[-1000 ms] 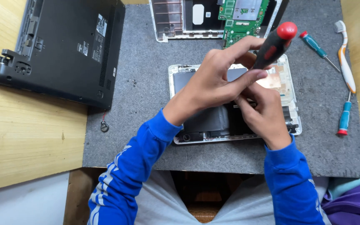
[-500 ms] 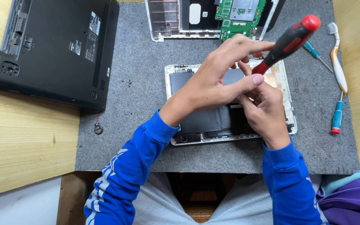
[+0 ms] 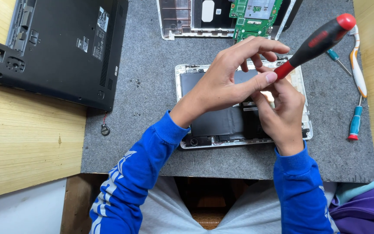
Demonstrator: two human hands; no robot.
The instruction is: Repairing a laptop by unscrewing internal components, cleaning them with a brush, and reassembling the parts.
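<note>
My left hand [image 3: 226, 84] reaches across a small opened device [image 3: 187, 76] with a white frame and a flat black battery [image 3: 217, 123]. Its thumb and fingers pinch the front end of a red and black screwdriver [image 3: 321, 37], whose handle points up and to the right. The screwdriver's shaft and tip are hidden behind my left thumb. Just below, my right hand [image 3: 284, 115] has its fingers curled up against the same spot. Whether it holds something small I cannot tell.
A black laptop base [image 3: 61, 47] lies upside down at the left, half on the grey mat [image 3: 152, 112]. Nearby is a coin cell [image 3: 105, 129]. A white shell with a green circuit board [image 3: 256, 15] sits at the top. Small screwdrivers [image 3: 355, 123] and a toothbrush [image 3: 359, 69] lie at the right.
The screwdriver's handle has swung out to the right and away from the device. My left fingers have spread a little. Both hands stay over the device.
</note>
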